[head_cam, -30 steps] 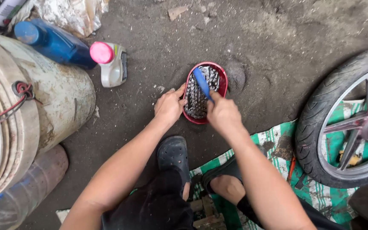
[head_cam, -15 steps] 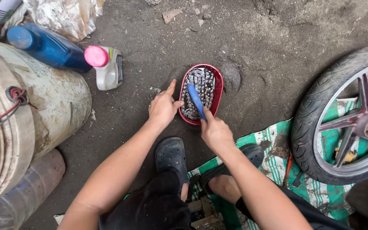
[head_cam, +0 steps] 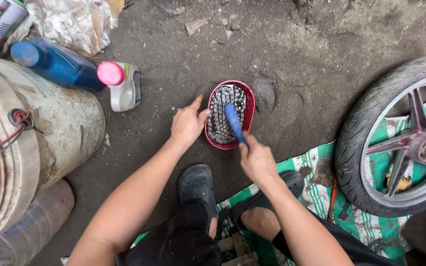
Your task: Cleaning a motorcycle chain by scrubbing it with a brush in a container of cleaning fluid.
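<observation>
- Bucket (head_cam: pixel 35 143), blue bottle (head_cam: pixel 57 64) and white bottle (head_cam: pixel 124 86) stand far left.
- Left hand (head_cam: pixel 188 124): fingers loosely spread, resting against the tray (head_cam: pixel 249 111) rim.
- Tray sits on dirt floor, centre; chain (head_cam: pixel 220 113) is coiled inside.
- Right hand (head_cam: pixel 256 158): fingers closed around brush (head_cam: pixel 234 120), its head over the chain.
- 1 wheel (head_cam: pixel 400 138) lies right, on a green mat (head_cam: pixel 316 187).

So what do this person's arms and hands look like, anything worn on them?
Both arms are bare from the hands right up to the bottom edge of the picture: no sleeves in view. The left hand and the right hand wear no gloves, and no rings, watch or bands show on the fingers or wrists. Nothing else marks them that can be made out.
</observation>
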